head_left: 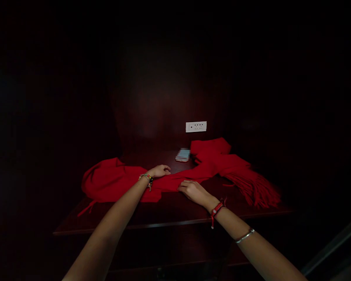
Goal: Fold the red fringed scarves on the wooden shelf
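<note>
A long red scarf [114, 181] with a fringed end lies loosely bunched across a dark wooden desk. My left hand [160, 171] rests at the far edge of its narrow middle stretch, fingers slightly bent and a little apart. At the near edge of that same stretch, my right hand [192, 190] has its fingers curled against the cloth; the fingertips are partly hidden. To the right the scarf spreads into a folded heap, with the fringe trailing toward the desk's front.
A phone-like flat object [183, 155], blurred out, lies behind the scarf near the back panel. A white socket plate [196, 127] is fixed to that panel. The desk's front edge [169, 224] runs below my wrists. Dark surroundings hide the sides.
</note>
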Tool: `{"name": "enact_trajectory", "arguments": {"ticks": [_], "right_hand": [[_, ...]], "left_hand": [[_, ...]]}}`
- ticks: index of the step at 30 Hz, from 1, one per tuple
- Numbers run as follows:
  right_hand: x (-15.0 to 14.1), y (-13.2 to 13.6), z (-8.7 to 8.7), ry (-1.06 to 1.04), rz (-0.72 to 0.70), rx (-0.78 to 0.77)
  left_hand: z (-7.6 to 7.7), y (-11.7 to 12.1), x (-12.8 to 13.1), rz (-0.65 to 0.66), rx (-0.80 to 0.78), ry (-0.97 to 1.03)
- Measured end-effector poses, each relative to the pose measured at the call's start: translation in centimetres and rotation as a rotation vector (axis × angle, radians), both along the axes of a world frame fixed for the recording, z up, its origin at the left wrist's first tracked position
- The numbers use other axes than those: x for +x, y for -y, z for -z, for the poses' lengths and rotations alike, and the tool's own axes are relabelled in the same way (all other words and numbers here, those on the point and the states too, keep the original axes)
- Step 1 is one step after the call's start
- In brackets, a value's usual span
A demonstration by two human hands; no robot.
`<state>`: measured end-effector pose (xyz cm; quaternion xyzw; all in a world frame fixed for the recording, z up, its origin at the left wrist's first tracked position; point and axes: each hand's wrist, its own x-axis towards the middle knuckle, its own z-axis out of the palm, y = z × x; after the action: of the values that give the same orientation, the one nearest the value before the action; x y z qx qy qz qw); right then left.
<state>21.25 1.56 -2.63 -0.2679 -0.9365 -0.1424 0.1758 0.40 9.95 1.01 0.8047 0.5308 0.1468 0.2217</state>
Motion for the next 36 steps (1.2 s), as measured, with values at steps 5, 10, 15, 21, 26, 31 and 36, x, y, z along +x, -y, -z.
{"name": "enact_trajectory", "arguments": {"ticks": [5,10,15,21,26,31,36], "right_hand": [[0.0,0.0,-0.2,0.055,0.021,0.026],[0.1,-0.3,-0.2,0.057,0.017,0.039],[0.1,-0.3,-0.2,0.053,0.029,0.033],[0.2,0.4,-0.7,0.064,0.045,-0.052],[0.3,0.7,-1.1,0.063,0.070,-0.091],[0.4,0.4,-1.0,0.021,0.125,-0.089],[0.6,0.1,-0.9,0.025,0.135,-0.134]], "left_hand": [[-0.6,-1.9,0.8,0.109,-0.175,0.035],[-0.5,-2.4,1.3,0.243,-0.366,0.031],[-0.2,-2.4,1.9,0.310,-0.331,-0.005],[0.0,-3.2,1.6,0.110,0.014,0.010],[0.5,-2.7,1.9,0.130,0.081,-0.021],[-0.2,-1.3,-0.7,0.296,-0.064,-0.059],[-0.8,-0.6,-6.2,0.168,-0.147,-0.211]]}}
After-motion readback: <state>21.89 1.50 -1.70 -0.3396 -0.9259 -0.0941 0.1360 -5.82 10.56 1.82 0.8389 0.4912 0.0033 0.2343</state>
